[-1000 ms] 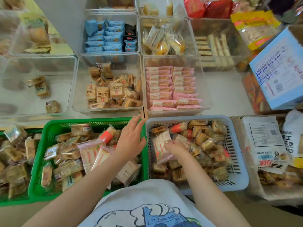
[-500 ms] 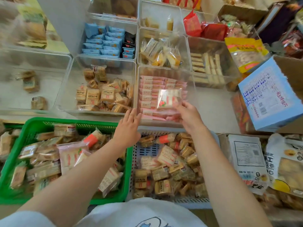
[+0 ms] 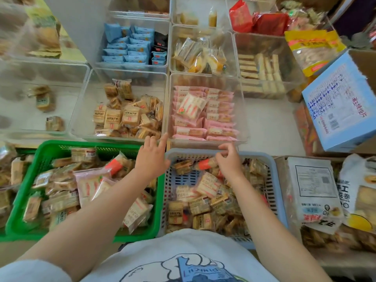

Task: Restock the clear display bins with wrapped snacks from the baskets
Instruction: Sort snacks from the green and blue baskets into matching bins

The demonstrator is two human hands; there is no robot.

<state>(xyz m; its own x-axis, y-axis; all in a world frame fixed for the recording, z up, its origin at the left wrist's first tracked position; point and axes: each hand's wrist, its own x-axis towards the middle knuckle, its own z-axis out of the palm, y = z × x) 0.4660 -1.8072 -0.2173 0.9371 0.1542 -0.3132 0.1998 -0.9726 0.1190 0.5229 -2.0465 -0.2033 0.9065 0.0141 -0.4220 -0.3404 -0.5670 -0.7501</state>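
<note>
1. Right hand (image 3: 228,162): fingers loosely curled, thumb and fingertips close together, holding nothing visible. It hovers over the far rim of the pale blue slotted plastic basket (image 3: 271,180).
2. Left hand (image 3: 151,157): fingers straight and spread, empty, above the far right corner of the green plastic mesh basket (image 3: 24,192), fingertips reaching the near wall of a clear bin.
3. Clear-and-pink wrapped sandwich snack (image 3: 190,106): lies loose and tilted on top of neat rows of pink packets, apart from both hands, in the clear rigid plastic display bin (image 3: 243,119) just beyond the blue basket.
4. Blue basket: jumbled glossy square tan biscuit packs and an orange-ended packet.
5. Green basket: mixed crinkly wrappers, some pink-striped.
6. Neighbouring clear bin of tan square biscuit packs (image 3: 126,117), left of the pink one.
</note>
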